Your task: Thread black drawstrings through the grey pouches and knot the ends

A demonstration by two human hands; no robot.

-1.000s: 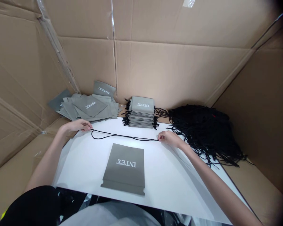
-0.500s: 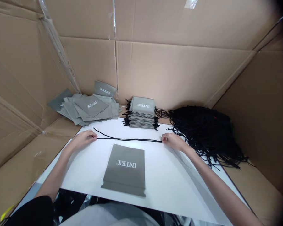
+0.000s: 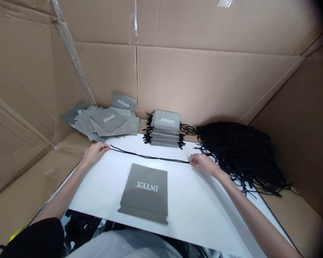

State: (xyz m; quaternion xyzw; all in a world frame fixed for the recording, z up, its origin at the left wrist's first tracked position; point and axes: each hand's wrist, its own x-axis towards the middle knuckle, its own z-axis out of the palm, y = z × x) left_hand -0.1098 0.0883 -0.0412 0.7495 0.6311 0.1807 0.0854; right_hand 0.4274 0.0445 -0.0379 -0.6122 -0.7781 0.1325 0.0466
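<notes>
The person's left hand (image 3: 97, 153) is pinching one end of a black cord (image 3: 156, 158) between thumb and fingertips, and the right hand (image 3: 203, 164) is gripping the opposite end the same way. The cord is running between the two grips as a pair of strands lying close together, dipping slightly toward the right hand; a loose tip is sticking out just beside the left fingertips. Whether the cord is touching the white board (image 3: 201, 211) beneath it cannot be told.

On the near side of the two grips, between them and the person's body, a single grey pouch (image 3: 144, 195) is lying flat — its white INTEX lettering facing upside down to the wearer, small notches showing at the sides near its closest edge. The cord is passing just beyond its far edge, apart from it.

Past the left grip, a loose heap of grey pouches (image 3: 107, 123) is spreading against the cardboard wall (image 3: 204, 82). Beyond the middle of the cord, a neat stack of corded pouches (image 3: 167, 130) is standing, black ends bunching out at both sides. Beyond and outward of the right grip — quite near it — a large tangle of black cords (image 3: 239, 154) is sprawling over the board's edge.
</notes>
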